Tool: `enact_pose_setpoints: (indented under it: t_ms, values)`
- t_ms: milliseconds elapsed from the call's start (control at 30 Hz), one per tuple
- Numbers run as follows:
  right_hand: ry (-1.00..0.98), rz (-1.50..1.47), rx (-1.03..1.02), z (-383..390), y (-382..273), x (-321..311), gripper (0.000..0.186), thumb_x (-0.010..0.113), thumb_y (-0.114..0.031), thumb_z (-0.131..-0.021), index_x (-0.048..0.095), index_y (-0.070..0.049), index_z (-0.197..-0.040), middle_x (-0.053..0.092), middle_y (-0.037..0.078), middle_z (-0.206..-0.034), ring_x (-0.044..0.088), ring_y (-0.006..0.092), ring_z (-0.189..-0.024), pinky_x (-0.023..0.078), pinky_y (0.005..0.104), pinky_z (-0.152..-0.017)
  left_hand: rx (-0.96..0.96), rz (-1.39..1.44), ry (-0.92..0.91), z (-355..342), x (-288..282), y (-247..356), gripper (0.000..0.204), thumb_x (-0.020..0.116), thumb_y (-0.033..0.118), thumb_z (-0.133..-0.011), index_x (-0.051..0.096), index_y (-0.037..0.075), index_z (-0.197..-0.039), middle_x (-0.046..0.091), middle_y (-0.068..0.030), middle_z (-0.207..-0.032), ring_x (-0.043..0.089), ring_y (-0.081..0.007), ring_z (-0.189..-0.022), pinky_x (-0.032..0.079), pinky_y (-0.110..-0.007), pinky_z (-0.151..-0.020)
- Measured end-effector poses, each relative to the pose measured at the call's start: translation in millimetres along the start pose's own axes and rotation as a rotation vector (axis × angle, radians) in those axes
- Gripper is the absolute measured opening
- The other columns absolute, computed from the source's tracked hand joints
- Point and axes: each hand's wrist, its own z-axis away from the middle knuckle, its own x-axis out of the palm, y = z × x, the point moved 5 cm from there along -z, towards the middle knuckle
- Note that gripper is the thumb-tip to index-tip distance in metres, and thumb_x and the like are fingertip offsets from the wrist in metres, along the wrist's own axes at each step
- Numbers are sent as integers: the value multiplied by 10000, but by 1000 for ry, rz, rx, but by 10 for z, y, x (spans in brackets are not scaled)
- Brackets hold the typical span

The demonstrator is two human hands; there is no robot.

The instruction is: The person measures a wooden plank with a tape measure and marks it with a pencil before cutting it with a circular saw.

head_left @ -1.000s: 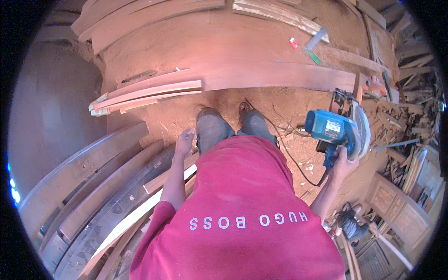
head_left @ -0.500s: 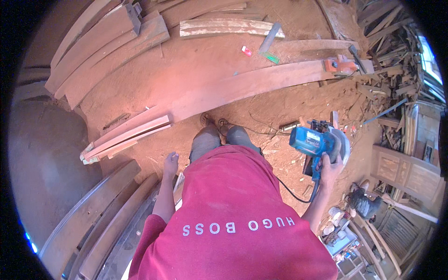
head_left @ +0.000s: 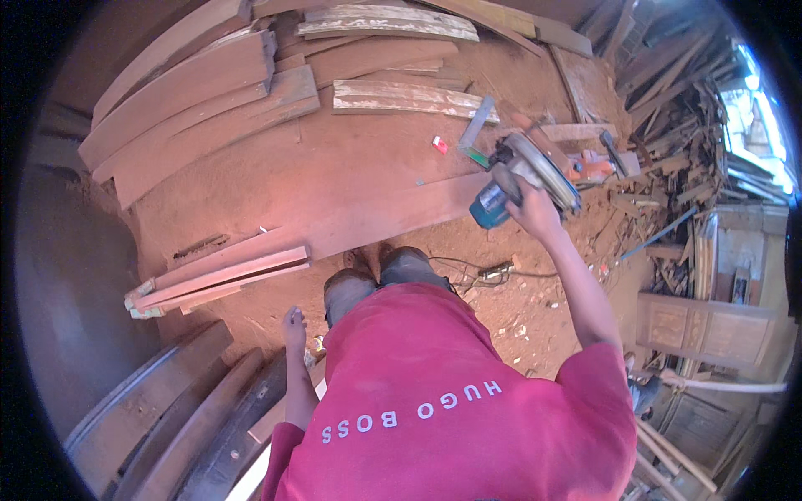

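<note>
My right hand (head_left: 535, 213) grips a circular saw (head_left: 491, 204) by its handle, with the blue motor toward me and the round blade guard on the far side. The saw is over the right part of a long reddish board (head_left: 376, 213); whether it touches the board I cannot tell. My left hand (head_left: 294, 324) hangs at my left side with loosely bent fingers, holding nothing. Just beyond the saw lies a try square (head_left: 476, 134) with a green stock. An orange power tool (head_left: 591, 169) sits on the board's right end, beside a dark-headed hammer-like tool (head_left: 613, 152).
Narrow wood strips (head_left: 225, 280) rest on the board's left end. Curved planks (head_left: 192, 92) are stacked at far left, and more beams (head_left: 200, 417) stand near left. Scrap wood (head_left: 668, 150) is heaped at right. A cord (head_left: 535, 274) crosses the dusty ground near my feet.
My right hand has carried the circular saw from beside my right hip forward and left, out over the board. The view has shifted. My left hand still hangs at my side.
</note>
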Motion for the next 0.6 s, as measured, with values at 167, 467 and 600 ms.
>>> enact_pose_setpoints:
  t_ms: [167,467,600]
  values:
    - [-223,241,-179,-1062,-460,466,707,699,-189,-847,403,-99,-1482,683,263,-1114,682,439,-993,559,513,-881,-107,140,186,719,-209,-439,462,589,339,-1010,575,17,-1341,668,-109,-1015,646,-175,-862,546,-312,-708]
    - [-491,527,-301,-2102,-793,1974,529,502,-151,-951,409,-96,-1468,693,215,-1160,706,367,-1036,589,490,-844,-302,269,448,2095,569,-1253,325,580,279,-1022,615,50,-1249,681,-72,-959,658,-166,-755,532,-301,-596]
    - [-534,540,-474,-2022,-1335,2186,398,528,-138,-943,539,13,-1311,695,233,-1157,704,378,-1053,598,466,-850,-373,336,477,2360,1204,-1227,404,551,336,-1031,643,-22,-1195,702,-139,-953,667,-169,-804,552,-327,-683]
